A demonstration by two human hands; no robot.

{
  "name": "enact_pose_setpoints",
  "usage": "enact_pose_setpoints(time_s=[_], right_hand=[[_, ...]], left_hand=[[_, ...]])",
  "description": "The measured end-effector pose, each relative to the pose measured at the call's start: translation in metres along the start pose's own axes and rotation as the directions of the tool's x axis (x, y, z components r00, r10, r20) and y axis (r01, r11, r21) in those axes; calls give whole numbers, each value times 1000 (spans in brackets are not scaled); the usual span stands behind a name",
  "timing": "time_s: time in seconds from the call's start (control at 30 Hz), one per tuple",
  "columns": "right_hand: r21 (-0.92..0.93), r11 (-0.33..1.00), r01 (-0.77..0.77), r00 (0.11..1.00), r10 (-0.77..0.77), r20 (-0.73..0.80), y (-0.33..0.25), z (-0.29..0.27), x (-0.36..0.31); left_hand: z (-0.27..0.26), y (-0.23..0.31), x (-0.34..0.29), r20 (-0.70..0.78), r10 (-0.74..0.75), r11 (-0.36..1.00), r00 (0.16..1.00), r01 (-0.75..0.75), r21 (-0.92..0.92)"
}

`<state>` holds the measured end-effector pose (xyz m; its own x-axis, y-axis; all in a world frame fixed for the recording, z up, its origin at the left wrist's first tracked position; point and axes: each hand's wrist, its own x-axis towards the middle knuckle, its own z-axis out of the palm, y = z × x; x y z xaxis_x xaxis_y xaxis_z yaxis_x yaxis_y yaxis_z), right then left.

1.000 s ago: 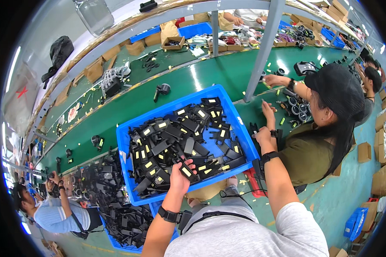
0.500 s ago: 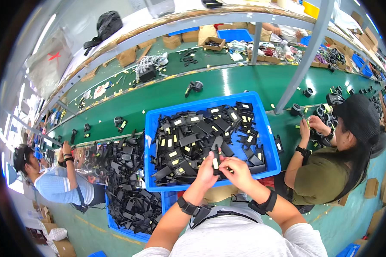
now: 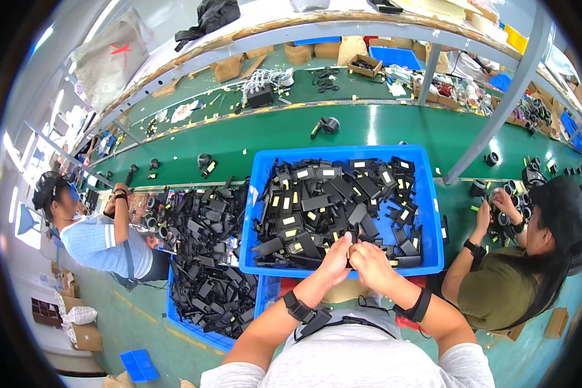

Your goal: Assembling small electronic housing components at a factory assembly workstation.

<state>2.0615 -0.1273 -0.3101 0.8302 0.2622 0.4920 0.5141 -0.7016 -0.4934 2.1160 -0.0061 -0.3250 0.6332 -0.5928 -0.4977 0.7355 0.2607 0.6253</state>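
Observation:
Just over the near edge of a blue bin (image 3: 430,207), my two hands are close together. My left hand (image 3: 335,260) is closed around a small black plastic part, mostly hidden by the fingers. My right hand (image 3: 372,264) presses against it from the right with its fingers curled in, covering most of the part. In the bin lies a jumble of black plastic parts (image 3: 336,189), many with pale yellow labels. Blue bin floor shows at its right side.
A heap of black parts (image 3: 204,258) fills another container on the left. Co-workers sit at left (image 3: 107,233) and right (image 3: 507,278). Beyond the bin runs a green conveyor (image 3: 265,139) carrying scattered black pieces; a grey post (image 3: 501,103) rises at right.
My right hand has closed in on the left, and the part between them is now largely covered. The whole view has shifted, so the bin appears farther right.

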Motion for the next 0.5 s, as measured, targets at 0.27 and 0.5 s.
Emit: enact_pose_setpoints(time_s=[0.27, 0.5], right_hand=[[309, 904, -294, 853, 394, -341, 4, -44, -24], [566, 610, -555, 698, 712, -82, -15, -41, -103]], left_hand=[[-1, 7, 18, 33, 58, 998, 998, -58, -8], [42, -15, 45, 124, 79, 995, 989, -85, 47]])
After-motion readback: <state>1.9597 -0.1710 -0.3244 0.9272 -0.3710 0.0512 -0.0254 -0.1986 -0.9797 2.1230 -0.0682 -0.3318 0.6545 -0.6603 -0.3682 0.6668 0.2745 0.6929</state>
